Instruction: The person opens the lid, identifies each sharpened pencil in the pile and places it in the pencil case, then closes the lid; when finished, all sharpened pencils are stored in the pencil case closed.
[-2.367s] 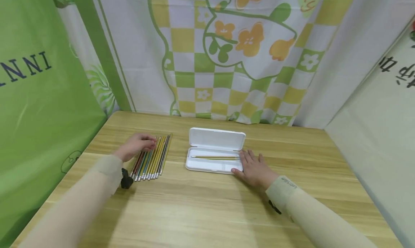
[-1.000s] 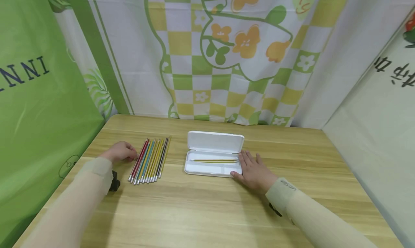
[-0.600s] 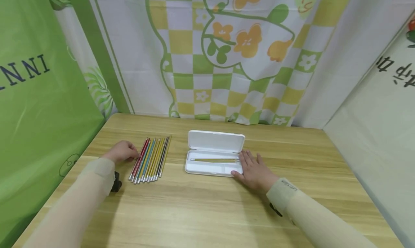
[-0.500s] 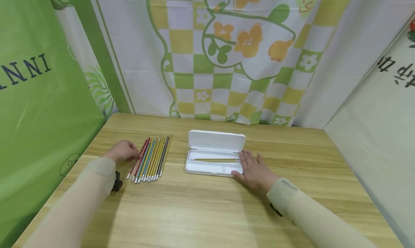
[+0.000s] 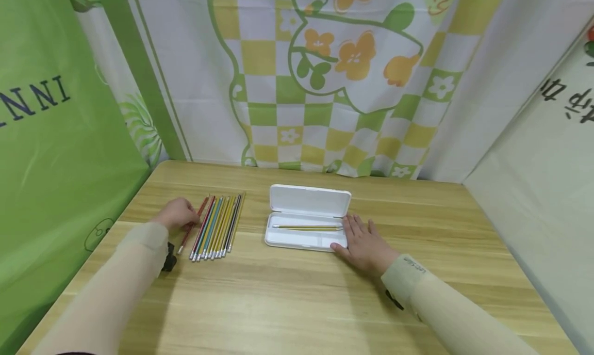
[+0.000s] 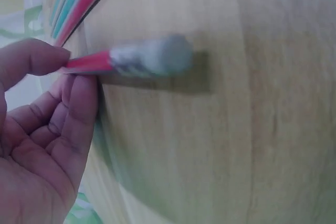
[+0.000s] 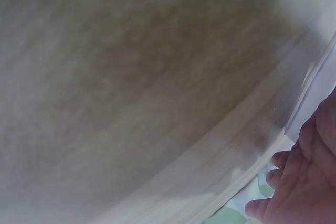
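Note:
In the head view my left hand (image 5: 178, 214) pinches a red pencil (image 5: 186, 237) at the left of a row of pencils (image 5: 217, 228). The left wrist view shows thumb and fingers closed on that pencil, its white eraser end (image 6: 173, 55) pointing away from the hand. My right hand (image 5: 366, 243) lies with straight fingers against the right end of a white pencil case (image 5: 290, 240), whose lid (image 5: 310, 200) stands up at the back. Inside the case lie yellow pencils (image 5: 306, 228). In the right wrist view the right hand (image 7: 310, 171) shows only in part.
Everything rests on a wooden table (image 5: 278, 303). A patterned curtain (image 5: 334, 112) hangs behind its back edge, a green cloth (image 5: 60, 138) hangs on the left, and a pale cloth (image 5: 547, 190) with writing is on the right.
My left hand came off the top of the row to its left side, took hold of a red pencil and drew it leftward, apart from the others. The right hand stays at the case.

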`<state>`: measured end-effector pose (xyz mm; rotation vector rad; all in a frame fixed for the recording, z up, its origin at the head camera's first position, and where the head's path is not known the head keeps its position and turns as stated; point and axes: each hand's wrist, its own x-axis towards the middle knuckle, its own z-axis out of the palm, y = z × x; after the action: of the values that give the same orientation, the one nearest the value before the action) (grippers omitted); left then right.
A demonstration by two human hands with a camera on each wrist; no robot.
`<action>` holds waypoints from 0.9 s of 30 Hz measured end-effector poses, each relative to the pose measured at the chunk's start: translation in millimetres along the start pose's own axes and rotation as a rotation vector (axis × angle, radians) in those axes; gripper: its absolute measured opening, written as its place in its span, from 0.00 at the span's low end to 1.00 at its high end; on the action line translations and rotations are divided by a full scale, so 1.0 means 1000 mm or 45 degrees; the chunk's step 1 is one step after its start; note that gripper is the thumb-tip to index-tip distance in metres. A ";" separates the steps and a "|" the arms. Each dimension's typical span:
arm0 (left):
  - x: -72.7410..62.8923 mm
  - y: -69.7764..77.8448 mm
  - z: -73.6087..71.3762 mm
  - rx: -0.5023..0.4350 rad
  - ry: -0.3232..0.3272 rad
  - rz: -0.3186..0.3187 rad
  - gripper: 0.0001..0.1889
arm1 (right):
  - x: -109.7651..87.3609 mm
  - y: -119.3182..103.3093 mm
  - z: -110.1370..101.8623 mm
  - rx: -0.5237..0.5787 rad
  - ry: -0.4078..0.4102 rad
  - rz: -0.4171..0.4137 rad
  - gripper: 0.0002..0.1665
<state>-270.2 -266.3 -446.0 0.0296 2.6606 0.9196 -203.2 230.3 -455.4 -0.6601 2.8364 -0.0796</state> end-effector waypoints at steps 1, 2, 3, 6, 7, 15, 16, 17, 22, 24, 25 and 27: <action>0.000 -0.001 0.000 -0.056 -0.002 -0.013 0.11 | 0.000 0.000 0.000 0.003 0.000 -0.002 0.54; 0.000 -0.003 0.000 -0.132 -0.007 -0.026 0.10 | 0.000 0.000 -0.001 0.004 -0.001 -0.002 0.54; 0.000 -0.004 0.000 -0.201 -0.008 -0.033 0.09 | 0.000 -0.001 -0.002 -0.002 -0.006 0.002 0.54; 0.002 -0.013 0.000 -0.453 -0.028 -0.021 0.07 | 0.000 -0.002 -0.003 -0.010 -0.017 0.015 0.53; 0.003 -0.016 0.000 -0.545 -0.041 -0.015 0.09 | 0.000 -0.002 -0.003 -0.004 -0.015 0.015 0.52; 0.003 -0.013 -0.004 -0.890 -0.104 0.086 0.05 | 0.000 0.001 0.000 0.009 -0.002 -0.001 0.56; 0.003 -0.009 -0.005 -0.923 -0.109 0.112 0.04 | 0.000 0.002 0.001 0.014 -0.001 -0.003 0.56; 0.003 -0.005 -0.006 -0.967 -0.115 0.136 0.04 | 0.000 0.002 0.001 0.019 0.001 -0.002 0.56; 0.003 0.015 -0.007 -1.089 -0.183 0.218 0.08 | -0.001 0.002 0.000 0.029 0.000 -0.014 0.57; 0.004 0.023 -0.006 -1.091 -0.220 0.239 0.12 | -0.002 0.001 0.000 0.031 -0.001 -0.018 0.57; 0.004 0.028 -0.005 -1.082 -0.236 0.251 0.14 | -0.002 0.001 -0.001 0.039 -0.002 -0.019 0.57; 0.005 0.037 -0.002 -1.070 -0.273 0.276 0.17 | -0.001 0.001 0.000 0.029 -0.006 -0.015 0.57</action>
<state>-278.4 -237.5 -423.4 0.2072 1.9204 1.9020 -202.5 231.6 -455.1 -0.6715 2.8226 -0.1117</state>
